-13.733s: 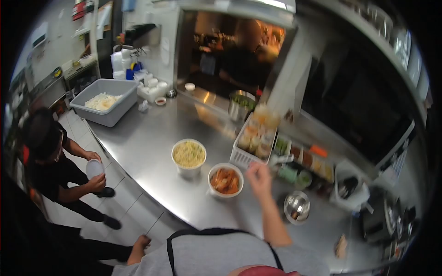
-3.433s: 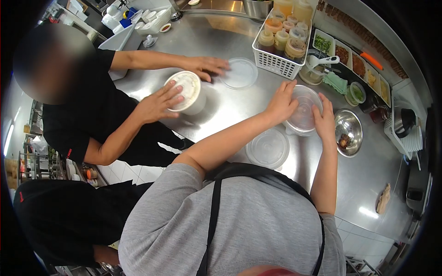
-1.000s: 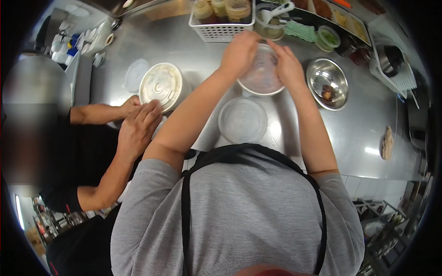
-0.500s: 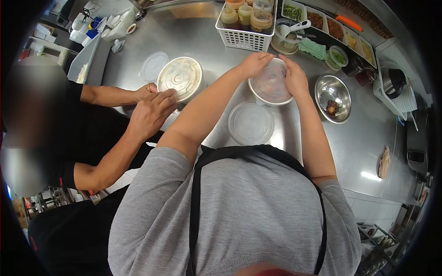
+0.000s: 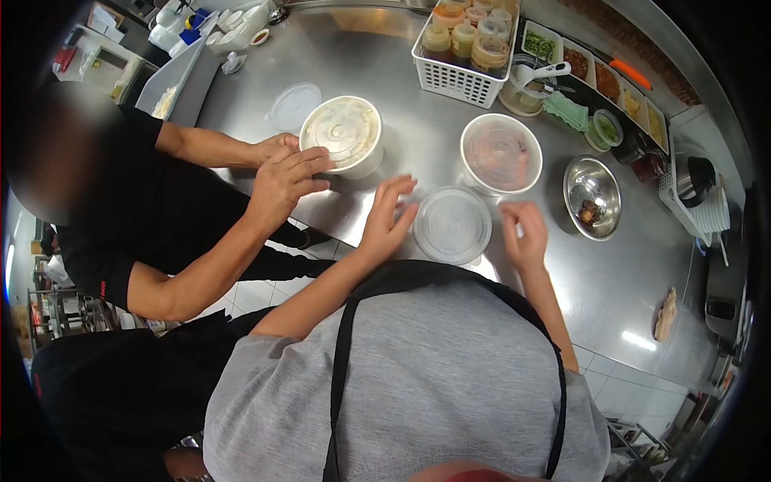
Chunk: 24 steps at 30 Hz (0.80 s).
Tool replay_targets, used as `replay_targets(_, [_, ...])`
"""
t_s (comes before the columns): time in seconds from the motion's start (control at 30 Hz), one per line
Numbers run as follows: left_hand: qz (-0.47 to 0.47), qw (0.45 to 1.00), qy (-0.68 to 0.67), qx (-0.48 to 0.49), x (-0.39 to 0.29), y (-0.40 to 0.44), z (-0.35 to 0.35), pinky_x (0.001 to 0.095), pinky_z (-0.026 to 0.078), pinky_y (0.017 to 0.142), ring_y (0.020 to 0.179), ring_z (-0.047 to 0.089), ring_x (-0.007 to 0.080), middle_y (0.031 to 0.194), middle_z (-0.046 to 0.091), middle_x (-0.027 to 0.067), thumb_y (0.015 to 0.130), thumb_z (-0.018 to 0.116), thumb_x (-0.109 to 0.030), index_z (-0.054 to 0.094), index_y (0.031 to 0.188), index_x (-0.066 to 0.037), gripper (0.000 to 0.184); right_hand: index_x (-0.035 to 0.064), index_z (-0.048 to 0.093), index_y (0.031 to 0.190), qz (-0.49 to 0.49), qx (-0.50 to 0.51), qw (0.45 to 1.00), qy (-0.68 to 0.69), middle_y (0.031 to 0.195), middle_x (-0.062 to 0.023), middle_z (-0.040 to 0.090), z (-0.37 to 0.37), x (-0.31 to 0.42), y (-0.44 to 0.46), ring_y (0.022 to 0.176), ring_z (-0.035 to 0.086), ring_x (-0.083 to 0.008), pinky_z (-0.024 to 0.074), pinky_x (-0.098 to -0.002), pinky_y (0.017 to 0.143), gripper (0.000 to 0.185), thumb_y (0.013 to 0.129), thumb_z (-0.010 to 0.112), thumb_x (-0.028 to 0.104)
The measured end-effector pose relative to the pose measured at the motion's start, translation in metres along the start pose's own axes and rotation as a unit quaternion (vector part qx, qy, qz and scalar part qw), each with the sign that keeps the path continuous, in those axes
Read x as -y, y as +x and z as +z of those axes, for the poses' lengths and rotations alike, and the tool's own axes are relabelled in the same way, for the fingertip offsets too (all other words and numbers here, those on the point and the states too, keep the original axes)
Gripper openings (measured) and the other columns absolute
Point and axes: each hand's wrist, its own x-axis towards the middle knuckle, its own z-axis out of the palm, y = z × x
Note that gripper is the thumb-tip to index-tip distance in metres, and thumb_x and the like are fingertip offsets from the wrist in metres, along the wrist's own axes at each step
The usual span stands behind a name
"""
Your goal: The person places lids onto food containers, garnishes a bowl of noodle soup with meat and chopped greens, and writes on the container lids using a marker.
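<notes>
I see a bowl (image 5: 501,154) lidded; a spare lid (image 5: 452,225) lies loose; left hand (image 5: 389,222) empty, fingers spread; right hand (image 5: 526,239) empty, fingers curled, slightly apart.

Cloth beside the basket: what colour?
The cloth is pale green; it shows best in the head view.

Head cam, facing fwd/down, counter close.

A steel counter (image 5: 614,289) carries two lidded tubs (image 5: 501,154), loose lids (image 5: 452,226), a white basket (image 5: 458,83) and a metal bowl (image 5: 599,189).
</notes>
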Motion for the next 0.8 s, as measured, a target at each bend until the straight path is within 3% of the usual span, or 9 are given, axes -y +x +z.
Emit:
replay_targets(0.07, [-0.041,0.999,-0.002,0.021,0.013,-0.019,0.002,0.0354,0.042,0.085,0.108,0.046,0.0235,0.123,0.039,0.0125,0.083,0.055,-0.012,0.042,0.121,-0.006,0.04,0.0001,0.058,0.092,0.006,0.05,0.999,0.006,0.095,-0.0137,0.056,0.008,-0.003,-0.017,0.085,0.053,-0.0268,0.0444,-0.0331,0.068,0.016,0.077,0.057,0.001])
replay_targets(0.17, [-0.075,0.996,0.035,0.027,0.019,-0.028,0.007,0.0327,0.044,0.082,0.102,0.049,0.0235,0.122,0.04,0.0131,0.081,0.058,-0.014,0.044,0.119,-0.006,0.041,0.0022,0.056,0.104,0.091,-0.026,0.995,-0.037,0.105,-0.0135,0.052,0.013,-0.003,-0.022,0.085,0.054,-0.0224,0.0453,-0.0293,0.064,0.027,0.077,0.06,0.005])
replay_targets(0.27, [-0.115,0.992,0.028,0.036,0.0,-0.007,0.011,0.0347,0.044,0.079,0.099,0.048,0.0257,0.116,0.044,0.0135,0.08,0.06,-0.018,0.048,0.117,-0.009,0.04,0.0067,0.053,0.114,0.226,-0.175,0.955,0.085,0.116,-0.0127,0.043,0.004,-0.006,0.004,0.089,0.054,-0.0187,0.0474,-0.0271,0.065,0.038,0.077,0.062,0.009])
replay_targets(0.3, [-0.113,0.993,0.027,0.036,0.0,-0.003,0.013,0.0347,0.044,0.079,0.099,0.048,0.0257,0.116,0.044,0.0135,0.08,0.06,-0.018,0.048,0.117,-0.009,0.04,0.0088,0.051,0.117,0.196,-0.147,0.965,0.094,0.119,-0.0124,0.04,0.0,-0.01,0.013,0.09,0.053,-0.0178,0.0484,-0.0265,0.066,0.041,0.078,0.063,0.01])
replay_targets(0.37, [0.012,0.964,0.247,0.101,0.004,0.002,0.017,0.0369,0.04,0.085,0.099,0.047,0.0283,0.112,0.047,0.0129,0.079,0.059,-0.014,0.051,0.112,-0.009,0.035,0.0109,0.049,0.12,0.161,-0.12,0.974,0.102,0.122,-0.012,0.036,0.004,-0.016,0.027,0.091,0.053,-0.017,0.0494,-0.0259,0.066,0.045,0.078,0.064,0.012])
replay_targets(0.43, [0.022,0.962,0.257,0.093,0.007,-0.001,0.019,0.0387,0.04,0.085,0.098,0.046,0.0303,0.111,0.048,0.0123,0.077,0.059,-0.013,0.052,0.11,-0.009,0.034,0.0141,0.042,0.127,0.118,-0.037,0.992,-0.004,0.123,-0.0127,0.034,0.02,-0.021,0.032,0.095,0.052,-0.0188,0.0512,-0.0265,0.068,0.055,0.077,0.066,0.014])
replay_targets(0.63, [0.043,0.958,0.276,0.058,0.019,-0.019,0.007,0.0391,0.04,0.084,0.099,0.046,0.0317,0.11,0.049,0.0115,0.076,0.057,-0.008,0.055,0.104,-0.009,0.029,0.0118,0.045,0.126,0.129,0.07,0.98,0.136,0.132,-0.0131,0.029,0.066,0.022,0.049,0.106,0.049,-0.0245,0.0502,-0.0337,0.076,0.055,0.075,0.067,0.013])
replay_targets(0.77, [0.028,0.977,0.203,0.059,0.016,-0.026,0.0,0.0378,0.04,0.084,0.097,0.047,0.0311,0.108,0.052,0.0115,0.076,0.054,-0.001,0.055,0.103,-0.008,0.028,0.0097,0.047,0.124,0.072,0.076,0.992,0.066,0.132,-0.013,0.032,0.064,0.018,0.032,0.11,0.048,-0.0278,0.0454,-0.0376,0.086,0.054,0.074,0.067,0.015])
replay_targets(0.8, [0.047,0.981,0.184,0.047,0.016,-0.027,0.0,0.0366,0.041,0.083,0.097,0.048,0.0301,0.108,0.052,0.0111,0.076,0.054,0.0,0.055,0.103,-0.007,0.028,0.0094,0.045,0.124,0.065,0.151,0.985,0.054,0.128,-0.015,0.037,0.057,0.013,0.026,0.109,0.048,-0.0297,0.0421,-0.0366,0.089,0.055,0.075,0.067,0.019])
